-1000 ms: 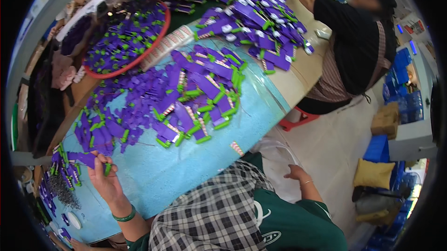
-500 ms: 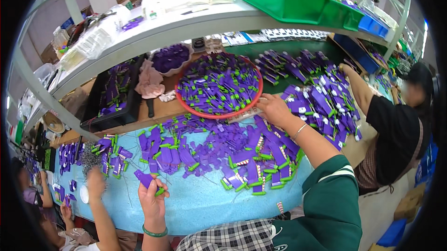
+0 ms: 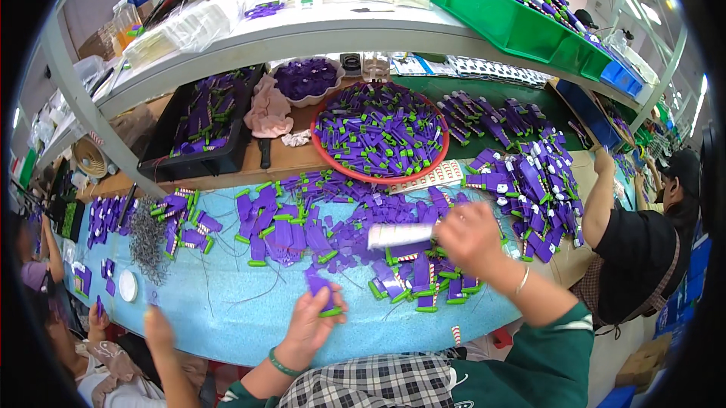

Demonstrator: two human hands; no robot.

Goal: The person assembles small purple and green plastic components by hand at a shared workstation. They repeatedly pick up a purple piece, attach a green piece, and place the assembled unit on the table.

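My left hand (image 3: 308,325) is closed near the table's front edge. It pinches a flat purple piece with a bright green end (image 3: 319,287). Over the heap of purple pieces, my right hand (image 3: 473,240) grips one end of a whitish strip (image 3: 399,235), blurred by motion. Beneath and beside that strip lie loose purple pieces with green ends and red-and-white striped bands (image 3: 416,276). Beyond them, by the basin, rests a sheet of red-and-white striped stickers (image 3: 429,179).
A red basin (image 3: 445,147) full of purple-green pieces stands behind the heap, with a black tray (image 3: 162,167) to its left. Wires (image 3: 147,238) and a white round lid (image 3: 128,285) lie at left. Co-workers' hands (image 3: 157,328) work on both sides. A shelf (image 3: 302,51) spans above.
My right hand has come back from beside the basin and now holds the whitish strip. My left hand, still holding the purple piece, has shifted right. The whole view has shifted somewhat.
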